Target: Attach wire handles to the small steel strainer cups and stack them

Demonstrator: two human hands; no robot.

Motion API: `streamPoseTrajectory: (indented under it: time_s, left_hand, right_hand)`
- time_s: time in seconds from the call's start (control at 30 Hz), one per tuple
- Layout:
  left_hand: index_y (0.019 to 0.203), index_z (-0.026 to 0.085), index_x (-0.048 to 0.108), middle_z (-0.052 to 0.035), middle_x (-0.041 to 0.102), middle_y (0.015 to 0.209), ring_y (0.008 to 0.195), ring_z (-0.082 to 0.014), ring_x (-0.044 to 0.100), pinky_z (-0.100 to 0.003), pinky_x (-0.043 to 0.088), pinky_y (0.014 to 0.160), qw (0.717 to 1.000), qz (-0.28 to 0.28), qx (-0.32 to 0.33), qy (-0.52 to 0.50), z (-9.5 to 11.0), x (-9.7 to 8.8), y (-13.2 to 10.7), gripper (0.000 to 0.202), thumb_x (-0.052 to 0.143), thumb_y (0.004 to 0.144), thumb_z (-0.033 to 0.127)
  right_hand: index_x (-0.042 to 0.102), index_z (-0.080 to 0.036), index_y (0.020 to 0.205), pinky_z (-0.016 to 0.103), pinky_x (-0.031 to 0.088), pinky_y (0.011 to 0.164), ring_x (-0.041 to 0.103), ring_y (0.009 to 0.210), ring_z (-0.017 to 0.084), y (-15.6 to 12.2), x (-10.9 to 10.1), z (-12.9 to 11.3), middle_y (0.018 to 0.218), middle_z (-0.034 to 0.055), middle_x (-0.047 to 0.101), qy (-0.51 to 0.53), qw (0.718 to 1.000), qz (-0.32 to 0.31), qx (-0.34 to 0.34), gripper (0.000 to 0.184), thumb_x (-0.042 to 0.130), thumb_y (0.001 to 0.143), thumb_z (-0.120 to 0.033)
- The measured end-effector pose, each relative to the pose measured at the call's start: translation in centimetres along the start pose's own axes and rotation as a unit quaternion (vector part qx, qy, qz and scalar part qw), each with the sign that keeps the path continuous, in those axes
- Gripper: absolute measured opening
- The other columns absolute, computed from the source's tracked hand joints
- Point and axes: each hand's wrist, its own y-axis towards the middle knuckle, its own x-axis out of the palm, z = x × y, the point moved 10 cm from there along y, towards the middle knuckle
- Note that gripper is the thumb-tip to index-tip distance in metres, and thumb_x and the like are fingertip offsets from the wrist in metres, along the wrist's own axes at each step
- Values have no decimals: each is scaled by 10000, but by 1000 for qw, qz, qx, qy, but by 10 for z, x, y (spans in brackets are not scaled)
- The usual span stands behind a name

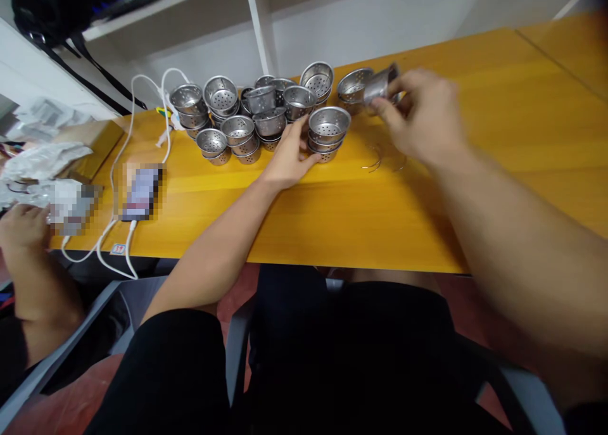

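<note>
My left hand [289, 159] curves around the left side of a short stack of perforated metal cups [329, 126], thumb low at the front and fingers behind. In my right hand [427, 112], slightly blurred, a single metal cup [376, 90] is pinched between thumb and fingers. It is tipped on its side above the table. Just behind it stands another perforated cup [354, 83]. To the left of my left hand, several more stacks of the same cups [221, 95] crowd together, some leaning on others.
Thin curved wires [375, 159] lie on the yellow table [332, 220] below my right hand. Leftward are a phone [141, 193] with white cables and a cardboard box [102, 144] with plastic bags. Another person's hand [23, 226] holds a blurred-out device at far left. White shelving [259, 23] stands behind.
</note>
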Motion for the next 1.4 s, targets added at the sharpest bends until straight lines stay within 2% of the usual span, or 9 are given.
streamPoseTrajectory:
  time_s: [0.13, 0.23, 0.4, 0.53, 0.67, 0.8, 0.93, 1.03, 1.4]
  left_hand:
    - [1833, 294, 436, -202, 592, 1762, 1719, -478, 544, -686, 502, 1473, 999, 14, 29, 31, 18, -8, 1, 1063, 874, 998, 784]
    - [1861, 315, 387, -193, 552, 1818, 1783, -475, 482, -669, 417, 1525, 996, 30, 52, 69, 38, -18, -1, 1075, 798, 1019, 843]
    - [1889, 410, 308, -114, 451, 1925, 1867, -456, 406, -645, 331, 1576, 991, 35, 96, 90, 81, -24, -8, 1089, 746, 1022, 901]
    - [1870, 399, 351, -95, 562, 1848, 1797, -428, 550, -619, 436, 1523, 991, -3, 106, 80, 95, -16, -11, 1057, 647, 1039, 981]
    - [1833, 393, 397, -79, 636, 1740, 1694, -401, 665, -618, 535, 1434, 987, 6, 125, 96, 86, -15, -11, 1050, 596, 1027, 1036]
    - [1870, 398, 321, -103, 610, 1751, 1691, -369, 662, -576, 565, 1405, 981, 31, 146, 122, 77, -16, -10, 994, 488, 1097, 999]
    - [1865, 398, 337, -111, 614, 1732, 1654, -352, 684, -542, 588, 1381, 978, 44, 164, 117, 81, -19, -13, 935, 501, 1125, 947]
    - [1818, 390, 411, -105, 634, 1694, 1607, -337, 716, -522, 617, 1347, 979, 53, 166, 101, 88, -23, -16, 895, 509, 1122, 944]
    - [1825, 369, 402, -114, 612, 1733, 1682, -357, 672, -548, 588, 1398, 984, 23, 136, 115, 108, -22, -19, 862, 546, 1144, 878]
  right_hand:
    - [715, -322, 1063, 548, 635, 881, 752, 909, 342, -8, -30, -27, 1099, 146, 850, 64, 995, 73, 9, 535, 702, 1099, -856]
    - [702, -324, 993, 579, 640, 881, 759, 958, 369, -15, -32, -55, 1068, 151, 804, 83, 993, 71, -43, 569, 682, 1094, -884]
    - [757, -375, 917, 678, 647, 979, 712, 946, 378, -26, -5, -85, 998, 109, 744, 175, 980, -33, -85, 475, 825, 1028, -832]
    - [833, -442, 933, 690, 633, 1011, 729, 1018, 392, -32, 8, -96, 1062, 67, 766, 216, 966, -97, -101, 370, 879, 996, -804]
    - [840, -402, 982, 619, 645, 944, 718, 973, 338, -31, 3, -96, 1069, 59, 745, 247, 953, -88, -150, 391, 780, 1093, -772]
    - [834, -390, 995, 576, 671, 990, 706, 1133, 339, -28, 4, -85, 1240, 93, 780, 253, 949, -78, -174, 386, 817, 1084, -766]
    - [858, -396, 1028, 639, 629, 1195, 715, 1341, 379, -25, 17, -72, 1375, 93, 793, 282, 943, -111, -141, 382, 864, 1052, -777]
    - [874, -405, 1005, 689, 567, 1302, 749, 1331, 384, -26, 22, -72, 1372, 86, 817, 316, 931, -142, -117, 364, 900, 1027, -767]
    - [874, -369, 928, 685, 676, 1214, 782, 1285, 388, -24, 16, -72, 1332, 110, 827, 383, 913, -137, -42, 472, 1047, 866, -804]
